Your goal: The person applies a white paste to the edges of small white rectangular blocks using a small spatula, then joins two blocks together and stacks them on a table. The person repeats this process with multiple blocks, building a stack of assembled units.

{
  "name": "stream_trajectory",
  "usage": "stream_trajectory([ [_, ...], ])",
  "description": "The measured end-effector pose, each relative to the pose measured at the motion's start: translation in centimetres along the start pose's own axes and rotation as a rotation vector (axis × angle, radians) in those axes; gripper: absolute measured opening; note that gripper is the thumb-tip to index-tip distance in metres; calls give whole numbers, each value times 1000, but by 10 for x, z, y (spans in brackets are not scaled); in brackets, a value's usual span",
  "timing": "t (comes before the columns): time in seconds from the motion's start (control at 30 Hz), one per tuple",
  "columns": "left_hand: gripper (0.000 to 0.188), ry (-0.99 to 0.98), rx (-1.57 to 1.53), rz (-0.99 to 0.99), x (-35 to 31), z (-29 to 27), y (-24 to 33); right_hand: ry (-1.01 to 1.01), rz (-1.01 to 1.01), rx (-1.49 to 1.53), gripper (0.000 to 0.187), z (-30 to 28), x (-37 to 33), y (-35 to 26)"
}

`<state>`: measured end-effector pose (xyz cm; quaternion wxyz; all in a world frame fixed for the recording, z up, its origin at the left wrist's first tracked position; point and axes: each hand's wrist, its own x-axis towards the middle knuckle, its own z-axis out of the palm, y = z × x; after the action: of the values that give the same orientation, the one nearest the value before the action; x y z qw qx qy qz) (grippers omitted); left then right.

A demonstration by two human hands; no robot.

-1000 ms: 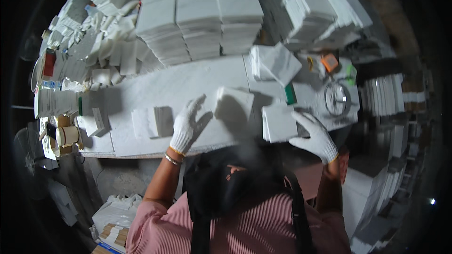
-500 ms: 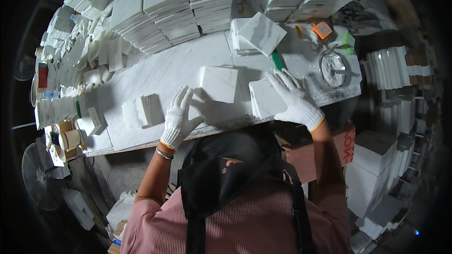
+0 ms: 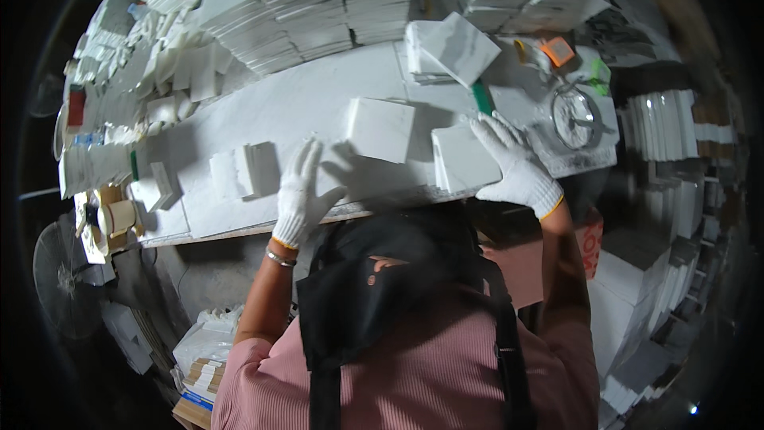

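Observation:
My left hand [image 3: 302,195], in a white knit glove, is open near the bench's front edge. Its fingers are stretched out and it holds nothing. Just right of it lies a square white marble tile [image 3: 382,129]. My right hand [image 3: 517,167], gloved the same way, is open, its fingers spread over the right side of a short stack of white tiles [image 3: 459,161]. The hand hides part of that stack. Left of my left hand, a few narrow white tile pieces [image 3: 232,173] stand close together.
Tall tile stacks [image 3: 310,24] line the back of the bench [image 3: 294,99]. A grey-veined tile [image 3: 461,48] lies askew on a pile, near a green block [image 3: 482,99]. At right are an orange tool [image 3: 558,52] and a round glass dish [image 3: 574,117]. A fan [image 3: 60,279] stands at far left.
The whole view has shifted slightly, so the bench and its tiles sit a little higher and farther right. Both hands stay open, in nearly the same places.

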<state>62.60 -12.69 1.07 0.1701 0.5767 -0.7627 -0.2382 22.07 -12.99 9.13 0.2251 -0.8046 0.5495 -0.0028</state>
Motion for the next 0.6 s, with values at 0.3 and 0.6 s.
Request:
stream_trajectory([
  [0.3, 110, -135, 142, 212, 59, -7, 39, -2, -67, -158, 113, 24, 21, -13],
  [0.6, 117, -311, 321, 468, 116, 16, 54, 125, 8, 115, 128, 15, 14, -11],
])
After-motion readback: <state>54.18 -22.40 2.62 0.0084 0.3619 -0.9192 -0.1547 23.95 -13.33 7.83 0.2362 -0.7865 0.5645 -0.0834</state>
